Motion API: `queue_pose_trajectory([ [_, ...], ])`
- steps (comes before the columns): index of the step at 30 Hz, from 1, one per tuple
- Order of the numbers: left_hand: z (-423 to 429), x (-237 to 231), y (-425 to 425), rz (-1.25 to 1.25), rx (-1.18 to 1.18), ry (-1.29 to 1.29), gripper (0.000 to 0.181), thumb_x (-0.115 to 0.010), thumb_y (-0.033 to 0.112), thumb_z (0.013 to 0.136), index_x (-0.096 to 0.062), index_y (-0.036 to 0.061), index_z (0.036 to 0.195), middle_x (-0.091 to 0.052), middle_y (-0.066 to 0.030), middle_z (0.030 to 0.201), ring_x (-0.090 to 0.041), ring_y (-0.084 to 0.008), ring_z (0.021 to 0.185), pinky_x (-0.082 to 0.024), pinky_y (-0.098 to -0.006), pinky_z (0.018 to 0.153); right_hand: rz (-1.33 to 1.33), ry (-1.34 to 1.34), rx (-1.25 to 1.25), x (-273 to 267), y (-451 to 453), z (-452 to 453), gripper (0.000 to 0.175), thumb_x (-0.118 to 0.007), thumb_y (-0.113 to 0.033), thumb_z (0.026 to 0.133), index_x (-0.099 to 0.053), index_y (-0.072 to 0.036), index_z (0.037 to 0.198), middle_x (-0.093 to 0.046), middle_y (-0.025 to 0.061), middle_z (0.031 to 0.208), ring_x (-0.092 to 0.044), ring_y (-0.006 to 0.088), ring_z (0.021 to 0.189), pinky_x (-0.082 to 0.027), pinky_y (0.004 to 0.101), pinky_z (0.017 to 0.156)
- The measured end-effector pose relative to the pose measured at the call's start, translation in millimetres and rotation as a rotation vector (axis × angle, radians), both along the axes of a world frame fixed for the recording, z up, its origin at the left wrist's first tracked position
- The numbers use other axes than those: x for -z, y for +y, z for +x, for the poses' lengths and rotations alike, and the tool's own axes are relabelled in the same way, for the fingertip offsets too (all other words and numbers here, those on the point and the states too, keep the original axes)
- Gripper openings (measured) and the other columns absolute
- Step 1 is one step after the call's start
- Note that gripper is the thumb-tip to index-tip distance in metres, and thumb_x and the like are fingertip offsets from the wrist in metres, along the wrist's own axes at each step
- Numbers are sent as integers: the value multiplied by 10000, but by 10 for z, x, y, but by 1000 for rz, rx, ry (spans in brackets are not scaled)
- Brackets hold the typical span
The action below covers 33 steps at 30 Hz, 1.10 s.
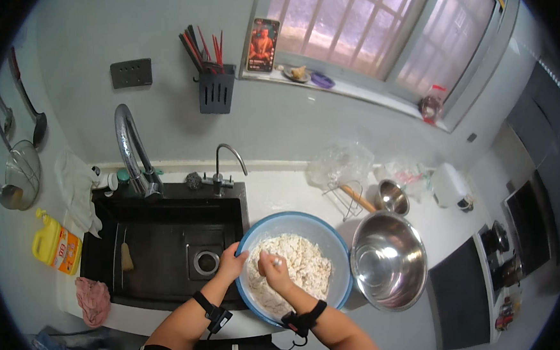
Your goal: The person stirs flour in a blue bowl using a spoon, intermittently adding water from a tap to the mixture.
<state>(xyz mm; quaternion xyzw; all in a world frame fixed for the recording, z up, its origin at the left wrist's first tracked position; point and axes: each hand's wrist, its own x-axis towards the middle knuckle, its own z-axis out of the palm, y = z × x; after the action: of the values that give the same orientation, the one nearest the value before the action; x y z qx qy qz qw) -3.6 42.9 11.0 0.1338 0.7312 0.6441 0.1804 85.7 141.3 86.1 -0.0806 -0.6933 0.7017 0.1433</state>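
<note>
A blue plastic basin [332, 234] stands on the white counter beside the sink, with a shaggy, floury dough mixture [310, 269] inside it. My left hand [232, 263] grips the basin's left rim, thumb over the edge. Over the dough, my right hand [274, 269] is closed in a fist around a thin upright utensil, of which only a pale tip shows; its lower end is hidden by the hand and the dough. Touching or nearly touching the basin's right side is a large stainless steel bowl [389, 264], with nothing in it.
Left lies a black sink [162, 288] with a chrome faucet [124, 136]. A wire rack [342, 202], a wooden rolling pin [358, 198], a small steel bowl [392, 198] and plastic bags stand behind. A yellow detergent bottle [58, 246] and pink cloth [93, 301] sit at the sink's left.
</note>
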Motion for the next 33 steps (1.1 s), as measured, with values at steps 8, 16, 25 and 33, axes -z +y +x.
queue_pose_trajectory([
  [8, -12, -40, 17, -42, 0, -17, 284, -555, 152, 739, -542, 23, 992, -598, -113, 853, -576, -190, 754, -443, -300, 661, -136, 195, 269, 128, 772, -401, 435, -388, -306, 874, -332, -100, 495, -315, 6, 377, -276, 92, 318, -221, 240, 320],
  [16, 30, -81, 79, 0, -124, -27, 194, -553, 147, 750, -568, 11, 888, -602, -100, 766, -576, -178, 685, -439, -301, 612, -79, 214, 454, 172, 1364, 447, 415, -372, -278, 881, -294, -108, 511, -237, -18, 428, -228, 87, 353, -209, 237, 348],
  [25, 70, 94, 120, 52, -148, -12, 179, -557, 139, 743, -575, 2, 857, -594, -100, 732, -567, -186, 658, -429, -303, 589, -164, 233, 593, 44, 725, 1170, 416, -431, -263, 858, -291, -109, 497, -263, -6, 401, -225, 96, 341, -198, 253, 349],
  [33, 96, 37, 129, 66, -105, -29, 175, -548, 138, 755, -570, 23, 885, -582, -89, 711, -557, -171, 629, -424, -300, 564, -277, 41, 456, 149, 187, 381, 398, -423, -305, 851, -365, -115, 506, -329, 7, 392, -286, 105, 347, -221, 253, 352],
])
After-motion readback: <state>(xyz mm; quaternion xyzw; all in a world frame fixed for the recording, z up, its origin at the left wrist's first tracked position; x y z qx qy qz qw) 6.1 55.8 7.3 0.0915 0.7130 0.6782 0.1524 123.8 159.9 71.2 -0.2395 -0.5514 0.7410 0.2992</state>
